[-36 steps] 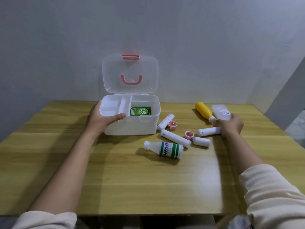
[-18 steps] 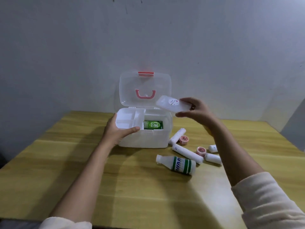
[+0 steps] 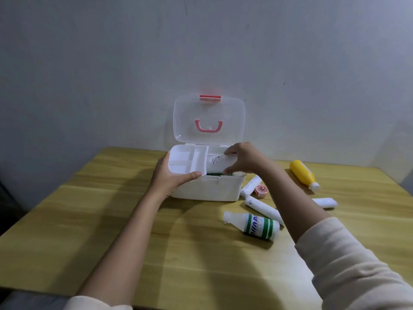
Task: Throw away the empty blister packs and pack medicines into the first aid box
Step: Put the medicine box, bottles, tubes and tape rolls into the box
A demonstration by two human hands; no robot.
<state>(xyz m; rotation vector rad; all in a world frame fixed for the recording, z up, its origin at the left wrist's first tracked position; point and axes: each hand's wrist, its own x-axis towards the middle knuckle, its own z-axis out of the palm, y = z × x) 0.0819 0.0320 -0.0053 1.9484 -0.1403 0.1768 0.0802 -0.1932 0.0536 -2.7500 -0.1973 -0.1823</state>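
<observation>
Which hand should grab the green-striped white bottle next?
Right, probably. The green-striped white bottle lies on the wooden table right of the white plastic first aid box, beside the right forearm. The right hand is lowering a flat white container; the left hand steadies the box.

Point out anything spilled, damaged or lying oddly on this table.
Nothing spilled or visibly broken. The yellow bottle and the green-striped bottle lie on their sides on the table, capped, awaiting packing beside the first aid box.

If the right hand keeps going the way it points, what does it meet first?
Likely the white divider wall inside the open first aid box; the right hand points left with the flat white bottle. Depth is unclear.
</observation>
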